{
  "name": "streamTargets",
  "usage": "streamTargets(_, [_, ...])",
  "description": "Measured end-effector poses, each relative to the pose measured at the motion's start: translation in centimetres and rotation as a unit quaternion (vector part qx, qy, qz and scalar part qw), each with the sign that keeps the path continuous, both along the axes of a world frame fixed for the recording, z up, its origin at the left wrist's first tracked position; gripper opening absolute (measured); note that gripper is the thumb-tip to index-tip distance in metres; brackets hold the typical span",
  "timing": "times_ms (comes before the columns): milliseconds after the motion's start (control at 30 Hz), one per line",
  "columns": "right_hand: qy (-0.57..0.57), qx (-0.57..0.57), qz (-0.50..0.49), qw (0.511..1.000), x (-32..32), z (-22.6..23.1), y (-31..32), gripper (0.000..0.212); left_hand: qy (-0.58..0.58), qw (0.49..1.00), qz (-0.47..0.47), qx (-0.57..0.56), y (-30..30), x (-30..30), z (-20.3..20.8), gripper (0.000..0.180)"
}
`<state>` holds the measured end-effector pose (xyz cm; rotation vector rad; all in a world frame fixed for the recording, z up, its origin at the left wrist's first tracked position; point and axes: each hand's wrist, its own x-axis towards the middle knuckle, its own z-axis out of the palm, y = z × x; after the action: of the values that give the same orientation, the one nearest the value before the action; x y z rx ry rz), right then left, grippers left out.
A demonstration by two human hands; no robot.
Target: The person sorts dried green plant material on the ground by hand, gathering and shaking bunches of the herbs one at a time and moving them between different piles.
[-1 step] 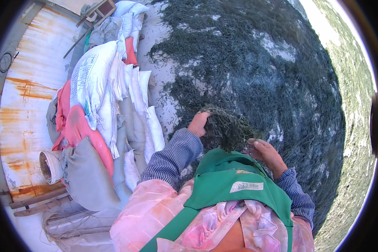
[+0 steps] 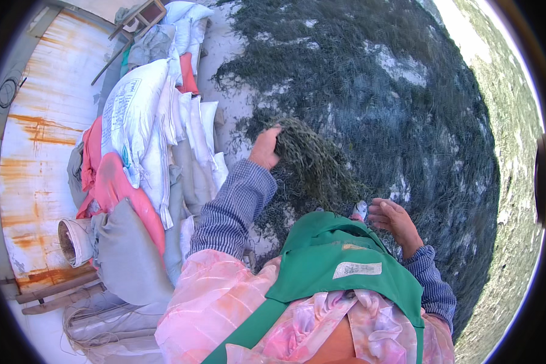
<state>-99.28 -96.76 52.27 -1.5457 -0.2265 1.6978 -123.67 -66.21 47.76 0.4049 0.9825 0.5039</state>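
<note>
My left hand (image 2: 266, 148) is closed on the upper left edge of a clump of dark green stringy plants (image 2: 315, 164), which looks like seaweed or grass. The clump is lifted and hangs down to the right, toward my feet. To the right of its lower end is my right hand (image 2: 395, 219), apart from it, fingers stretched out and nothing in them. Beneath both hands spreads a wide layer of the same dark green plants (image 2: 370, 121). The tip of a shoe (image 2: 359, 210) shows between the apron (image 2: 333, 261) and my right hand.
Several white and grey sacks (image 2: 136, 103) stand in a row at the left, with red cloth (image 2: 127, 188) among them. A white bucket (image 2: 76, 241) lies tipped by a rusty metal panel (image 2: 48, 145). A wooden frame (image 2: 142, 17) rests on the far sacks. Sunlit ground (image 2: 515, 151) runs along the right.
My left hand has moved up and left, drawing the clump out longer. My right hand has shifted slightly right, away from the clump, and its fingers have straightened.
</note>
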Motion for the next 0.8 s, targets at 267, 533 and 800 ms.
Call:
streamTargets(267, [-0.044,-0.025,-0.131,0.99,3.4,-4.5,-8.3,0.045,0.138,0.958,0.164,0.189,20.3,-8.3,10.3,0.053])
streamTargets(533, [-0.074,-0.242,-0.227,0.94,2.2,-9.1,-26.4,0.034,0.335,0.934,0.123,0.02,5.2,-20.7,-18.7,0.048])
streamTargets(800, [-0.179,-0.249,-0.098,0.947,3.8,-10.7,-32.1,0.041,0.417,0.904,-0.016,-0.093,-13.4,-7.2,-16.5,0.045])
